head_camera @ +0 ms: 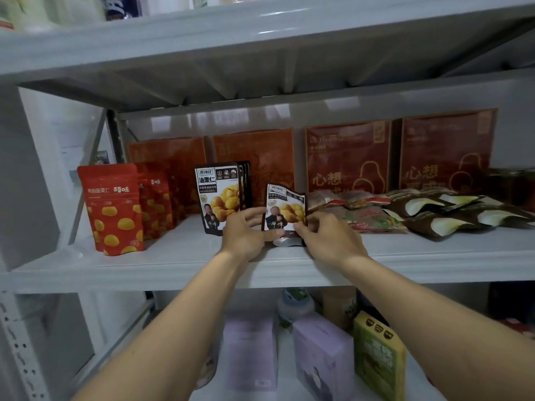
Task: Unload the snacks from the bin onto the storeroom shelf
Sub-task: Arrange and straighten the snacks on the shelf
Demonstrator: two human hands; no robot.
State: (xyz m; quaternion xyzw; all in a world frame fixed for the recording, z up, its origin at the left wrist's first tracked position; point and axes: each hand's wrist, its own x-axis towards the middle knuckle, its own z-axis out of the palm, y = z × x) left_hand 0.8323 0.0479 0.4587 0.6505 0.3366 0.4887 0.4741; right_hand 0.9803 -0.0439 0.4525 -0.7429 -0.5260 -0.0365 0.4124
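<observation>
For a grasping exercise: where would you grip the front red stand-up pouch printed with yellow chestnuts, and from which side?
Probably pinch the red stand-up pouch across its flat top seal, coming from the open front of the white shelf: it stands upright, with another red pouch behind.

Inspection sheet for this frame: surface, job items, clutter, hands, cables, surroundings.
Surface: white metal shelf, middle tier, stocked.
Job's things: black chestnut pouch with yellow kernels, upright, crumpled top; matching black pouches stand left of it; bin not in view.
Clutter: red chestnut pouches left; dark brown flat packets lying right; red-brown boxes behind.
Grippers: left hand and right hand pinch the pouch's lower corners.
Cables: nothing seen.
Surroundings: lilac boxes, yellow-green box on lower shelf.
</observation>
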